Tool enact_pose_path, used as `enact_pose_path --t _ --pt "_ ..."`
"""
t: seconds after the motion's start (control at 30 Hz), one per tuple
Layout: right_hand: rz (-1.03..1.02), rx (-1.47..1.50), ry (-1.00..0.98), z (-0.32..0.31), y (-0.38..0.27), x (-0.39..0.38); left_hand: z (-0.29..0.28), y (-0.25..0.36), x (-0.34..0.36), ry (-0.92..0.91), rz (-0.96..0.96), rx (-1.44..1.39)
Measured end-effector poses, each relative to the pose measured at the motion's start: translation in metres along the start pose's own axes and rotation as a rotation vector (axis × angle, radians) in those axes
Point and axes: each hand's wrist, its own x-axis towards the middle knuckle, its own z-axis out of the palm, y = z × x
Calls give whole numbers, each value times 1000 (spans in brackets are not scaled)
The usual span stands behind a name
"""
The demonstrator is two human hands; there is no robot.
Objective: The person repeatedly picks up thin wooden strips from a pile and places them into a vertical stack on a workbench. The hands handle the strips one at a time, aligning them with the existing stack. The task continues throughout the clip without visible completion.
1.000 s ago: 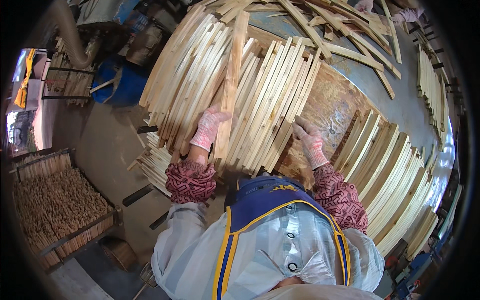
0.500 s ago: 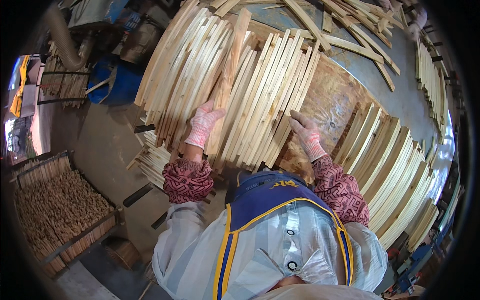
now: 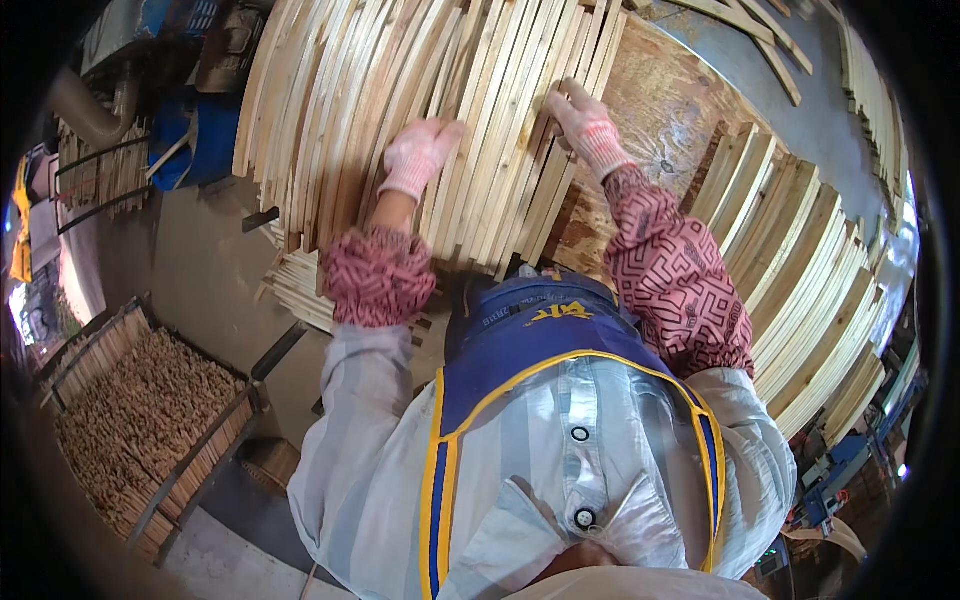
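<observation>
A wide row of long pale wooden slats point(image 3: 490, 130) lies side by side in front of me. My left hand point(image 3: 418, 157), in a pink and white knit glove, rests on the top faces of slats near the row's middle. Its fingers point away from me and the thumb reaches right; no slat is lifted in it. My right hand point(image 3: 587, 128), gloved alike, touches the slats by the row's right edge with its fingers apart and slightly bent. What lies under its fingertips is partly hidden.
Right of the row is a worn brown board point(image 3: 660, 90), with a second stack of slats point(image 3: 800, 270) beyond it. Lower left stands a metal-framed bin point(image 3: 205, 450) packed with upright sticks. A blue barrel point(image 3: 205, 140) is at upper left. Loose strips point(image 3: 765, 45) lie at upper right.
The loose slat my left hand held tilted over the row now lies down among the others, and that hand has let go. My right hand has moved up and left onto the slats.
</observation>
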Motion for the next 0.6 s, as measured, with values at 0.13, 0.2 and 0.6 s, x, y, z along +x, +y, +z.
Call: enact_pose_path --t 0.13,0.2,0.6 --pt "-87 -233 -39 12 -36 -1 -4 15 29 295 60 -92" --pt "-42 -228 -10 23 -31 11 -7 48 37 253 -28 -23" --pt "-401 -216 328 -61 -86 -59 -95 103 -35 664 369 9"
